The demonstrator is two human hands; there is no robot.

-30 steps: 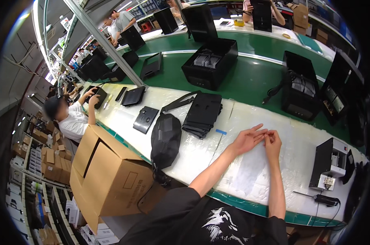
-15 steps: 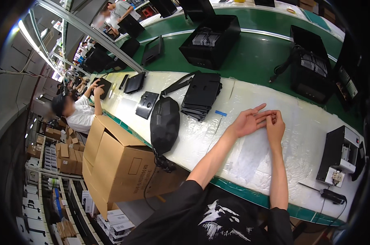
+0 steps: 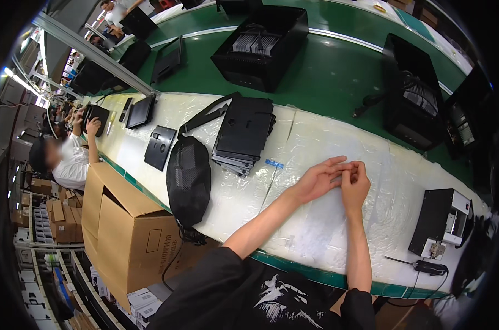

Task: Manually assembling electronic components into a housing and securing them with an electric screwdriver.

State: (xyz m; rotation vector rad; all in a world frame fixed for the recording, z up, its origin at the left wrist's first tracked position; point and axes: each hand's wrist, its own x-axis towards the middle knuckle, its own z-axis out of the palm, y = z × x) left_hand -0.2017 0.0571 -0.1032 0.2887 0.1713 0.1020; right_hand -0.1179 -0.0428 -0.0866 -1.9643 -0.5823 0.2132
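My left hand (image 3: pixel 319 182) is held palm up above the plastic-covered bench, its fingers stretched out toward the right. My right hand (image 3: pixel 355 188) meets it there, with fingers curled in a pinch at the left hand's fingertips. Whatever lies within that pinch, if anything, is too small or hidden to make out. To the left of the hands, a small blue strip (image 3: pixel 274 164) lies on the bench. Beyond it is a stack of black flat panels (image 3: pixel 243 131), and beside that a black bag with a strap (image 3: pixel 189 179).
On the right stand a black-and-silver bench device (image 3: pixel 439 224) and a corded electric screwdriver (image 3: pixel 430 268). Black cases (image 3: pixel 260 52) with cables sit on the green conveyor (image 3: pixel 337 71) behind. A cardboard box (image 3: pixel 123 231) adjoins the bench at left; a co-worker in white (image 3: pixel 73 165) handles a black panel beyond.
My view has turned, so the bench and its things appear farther left. Both hands stay together in nearly the same pose, fingers still touching.
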